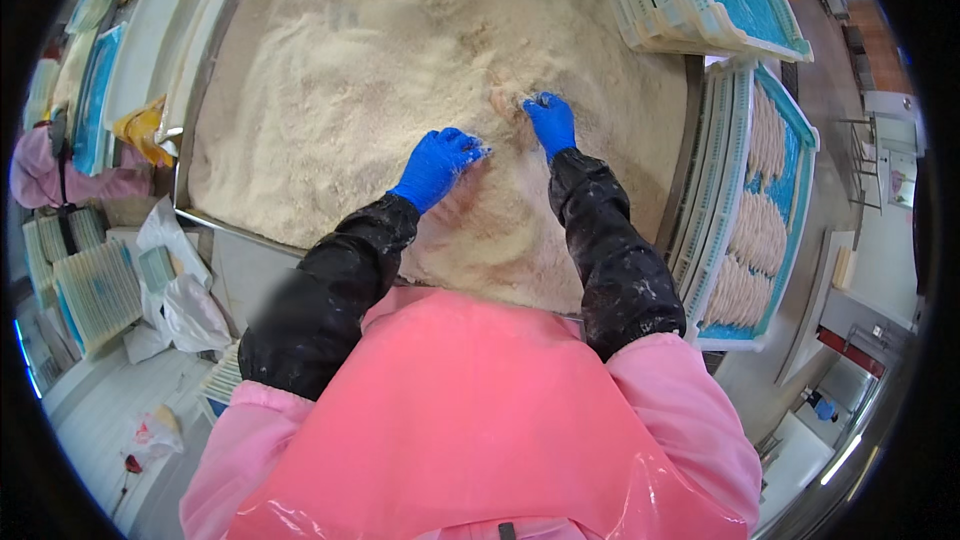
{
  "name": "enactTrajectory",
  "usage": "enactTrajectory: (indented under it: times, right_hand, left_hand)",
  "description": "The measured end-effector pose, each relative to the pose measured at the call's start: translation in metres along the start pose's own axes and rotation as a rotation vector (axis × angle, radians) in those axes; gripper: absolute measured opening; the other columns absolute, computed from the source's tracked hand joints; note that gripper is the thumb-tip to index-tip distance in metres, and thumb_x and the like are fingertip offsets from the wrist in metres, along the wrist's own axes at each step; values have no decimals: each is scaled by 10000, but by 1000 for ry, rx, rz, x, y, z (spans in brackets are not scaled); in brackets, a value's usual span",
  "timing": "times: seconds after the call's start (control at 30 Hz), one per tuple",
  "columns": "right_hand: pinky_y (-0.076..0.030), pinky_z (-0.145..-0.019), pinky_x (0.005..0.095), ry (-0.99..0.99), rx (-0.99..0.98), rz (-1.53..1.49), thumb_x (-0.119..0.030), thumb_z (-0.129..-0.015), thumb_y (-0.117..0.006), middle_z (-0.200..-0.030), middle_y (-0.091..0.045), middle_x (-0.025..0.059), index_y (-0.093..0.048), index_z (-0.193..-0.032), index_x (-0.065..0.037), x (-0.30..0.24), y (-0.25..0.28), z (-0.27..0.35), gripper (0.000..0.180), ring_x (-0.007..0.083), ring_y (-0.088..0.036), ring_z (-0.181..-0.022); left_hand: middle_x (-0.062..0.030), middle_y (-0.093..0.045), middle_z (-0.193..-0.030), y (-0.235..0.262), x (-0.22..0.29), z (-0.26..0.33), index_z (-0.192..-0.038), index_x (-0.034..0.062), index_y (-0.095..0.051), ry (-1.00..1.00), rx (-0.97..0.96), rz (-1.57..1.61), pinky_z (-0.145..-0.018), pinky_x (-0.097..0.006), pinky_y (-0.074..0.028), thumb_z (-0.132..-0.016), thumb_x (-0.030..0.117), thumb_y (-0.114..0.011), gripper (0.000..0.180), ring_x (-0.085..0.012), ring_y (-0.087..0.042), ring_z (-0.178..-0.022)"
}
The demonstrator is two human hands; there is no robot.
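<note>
Both blue-gloved hands pressed into a metal trough (190, 140) of breadcrumbs (350, 70). The left hand (436, 166) lay flat, fingers together, holding nothing; the right hand (550, 122) curled its fingertips on a pale fillet (503, 100), half-coated. Breaded fillets (755, 230) already filled a blue tray (800, 200) at right.

A large steel worktop (186, 145) with a raised rim, heaped with pale breadcrumbs (380, 70); stacked white trays (700, 15) rest at its far right corner; a pale coated piece (503, 102) lies in the crumbs
</note>
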State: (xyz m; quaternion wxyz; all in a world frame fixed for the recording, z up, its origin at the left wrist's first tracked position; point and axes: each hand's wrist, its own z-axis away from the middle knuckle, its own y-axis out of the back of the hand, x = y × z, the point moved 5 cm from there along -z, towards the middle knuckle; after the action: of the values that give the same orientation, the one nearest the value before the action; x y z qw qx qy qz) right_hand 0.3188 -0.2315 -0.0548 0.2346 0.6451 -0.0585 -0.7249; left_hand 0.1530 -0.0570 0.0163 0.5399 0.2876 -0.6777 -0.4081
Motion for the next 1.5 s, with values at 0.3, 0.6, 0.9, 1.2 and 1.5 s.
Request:
enactTrajectory:
  times: [0.3,0.6,0.9,1.2,1.5]
  right_hand:
    - [-488,-777,372,356,-73,300,-103,-817,-637,-928,-649,117,-616,-1053,8,-99,17,93,262,238,-620,-860]
    - [-441,-932,424,168,55,213,-55,-795,-549,-1131,-600,200,-595,-1146,5,-45,41,169,359,371,-567,-1057]
    - [-397,-859,431,348,-139,778,-249,-758,-685,-1073,-562,111,-630,-1079,-103,-66,-16,157,358,312,-503,-1015]
    - [-474,-774,374,574,-184,208,-12,-742,-684,-1004,-564,128,-669,-1020,-100,-141,-6,175,292,310,-569,-929]
    - [-498,-664,283,259,-120,9,-21,-810,-670,-980,-567,107,-575,-1132,-24,-139,-13,206,335,199,-599,-773]
  left_hand:
    - [-82,-666,-1003,14,-18,33,-1142,43,-615,715,482,1520,-858,-313,-476,-958,225,-540,270,-174,-621,-932]
    - [-116,-614,-1077,1,-27,70,-1064,10,-595,611,489,2210,-928,-419,-460,-923,235,-546,270,-234,-581,-882]
    - [-221,-326,-1472,21,32,46,-1466,33,-246,351,422,2522,-1143,-451,-259,-930,245,-514,636,-332,-321,-1370]
    - [-205,-289,-1500,18,54,47,-1464,80,-280,375,349,2818,-1110,-458,-296,-995,359,-379,554,-334,-340,-1358]
    - [-150,-279,-1519,18,73,44,-1479,126,-262,405,395,2758,-996,-430,-432,-1013,339,-363,521,-314,-348,-1351]
